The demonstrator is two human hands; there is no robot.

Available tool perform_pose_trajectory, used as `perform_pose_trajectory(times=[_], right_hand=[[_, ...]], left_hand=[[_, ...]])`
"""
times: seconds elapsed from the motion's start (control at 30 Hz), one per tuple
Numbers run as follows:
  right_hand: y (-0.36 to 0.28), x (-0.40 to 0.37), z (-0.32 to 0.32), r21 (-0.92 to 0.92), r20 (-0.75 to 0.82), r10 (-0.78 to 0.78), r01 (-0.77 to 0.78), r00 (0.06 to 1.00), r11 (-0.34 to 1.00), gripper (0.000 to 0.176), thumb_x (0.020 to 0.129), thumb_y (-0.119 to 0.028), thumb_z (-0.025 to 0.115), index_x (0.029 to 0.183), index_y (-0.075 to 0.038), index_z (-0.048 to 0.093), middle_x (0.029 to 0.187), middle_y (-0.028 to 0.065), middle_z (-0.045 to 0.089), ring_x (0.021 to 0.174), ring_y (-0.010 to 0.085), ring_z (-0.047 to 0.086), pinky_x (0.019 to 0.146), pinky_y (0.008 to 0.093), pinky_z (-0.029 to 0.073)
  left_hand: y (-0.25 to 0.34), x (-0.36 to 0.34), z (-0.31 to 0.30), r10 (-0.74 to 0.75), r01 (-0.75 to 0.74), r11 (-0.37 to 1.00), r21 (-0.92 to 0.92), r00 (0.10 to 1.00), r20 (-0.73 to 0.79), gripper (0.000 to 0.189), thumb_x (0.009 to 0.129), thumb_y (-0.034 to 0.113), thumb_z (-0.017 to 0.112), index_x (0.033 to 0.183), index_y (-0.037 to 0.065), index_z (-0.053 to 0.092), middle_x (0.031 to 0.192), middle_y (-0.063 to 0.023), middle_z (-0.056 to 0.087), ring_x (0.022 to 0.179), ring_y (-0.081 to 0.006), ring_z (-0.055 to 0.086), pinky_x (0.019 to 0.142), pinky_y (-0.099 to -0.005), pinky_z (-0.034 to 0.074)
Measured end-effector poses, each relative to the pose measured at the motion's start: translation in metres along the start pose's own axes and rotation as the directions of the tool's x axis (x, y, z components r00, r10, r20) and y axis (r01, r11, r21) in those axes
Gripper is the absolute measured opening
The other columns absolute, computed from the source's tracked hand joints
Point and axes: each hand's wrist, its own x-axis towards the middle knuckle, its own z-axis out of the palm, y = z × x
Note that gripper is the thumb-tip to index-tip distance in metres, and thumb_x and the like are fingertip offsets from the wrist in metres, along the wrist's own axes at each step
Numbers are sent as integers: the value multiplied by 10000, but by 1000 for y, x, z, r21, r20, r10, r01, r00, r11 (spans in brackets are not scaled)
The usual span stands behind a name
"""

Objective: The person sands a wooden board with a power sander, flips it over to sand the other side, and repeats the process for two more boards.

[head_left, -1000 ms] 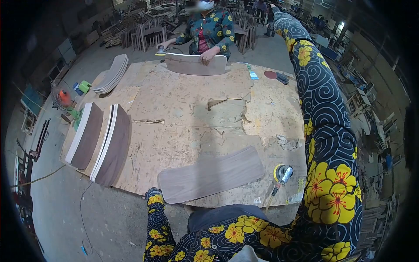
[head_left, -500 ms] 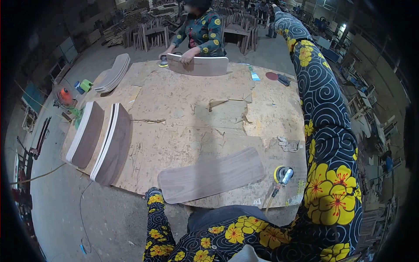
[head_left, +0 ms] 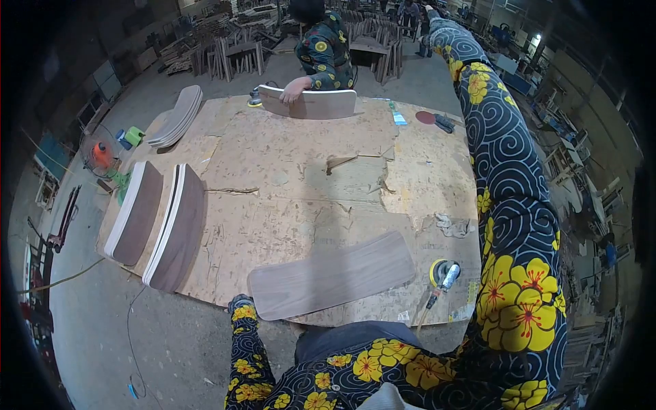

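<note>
The near board (head_left: pixel 331 277) lies flat at the near edge of the table (head_left: pixel 273 171), unmoved. The left hand (head_left: pixel 239 301) is at its left end; finger closure cannot be determined. The right hand (head_left: pixel 429 11), apparently at the raised sleeve's far end, is too small to read. The co-worker (head_left: pixel 324 51) has turned aside, one hand gripping the far board (head_left: pixel 328 105); the other no longer shows at the far sander (head_left: pixel 255 98).
</note>
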Motion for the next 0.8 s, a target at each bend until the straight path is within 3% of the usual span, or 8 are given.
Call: perform_pose_trajectory(times=[0.57,0.77,0.8], right_hand=[[3,-2,1,-7,8,-1,1,1000,1000,856,847,-452,716,1536,-191,279,1408,174,535,1303,352,508,1080,446,429],[2,-29,25,-17,76,-41,42,996,999,859,846,-455,715,1539,-198,276,1414,170,531,1309,350,504,1084,448,427],[3,-38,37,-16,87,-74,75,994,997,831,865,-457,697,1540,-228,268,1315,185,593,1239,359,555,1030,451,459]], left_hand=[[-4,23,13,-33,33,999,-17,999,-35,374,939,355,546,1223,156,688,1301,-100,643,1235,-282,594,1031,-425,465],[-6,25,17,-21,20,1000,-19,998,-60,355,934,335,558,1203,152,700,1290,-98,650,1223,-275,603,1022,-423,469],[-4,21,14,-22,21,1000,-16,999,-48,355,933,330,558,1205,151,699,1292,-97,649,1223,-274,603,1022,-423,468]])
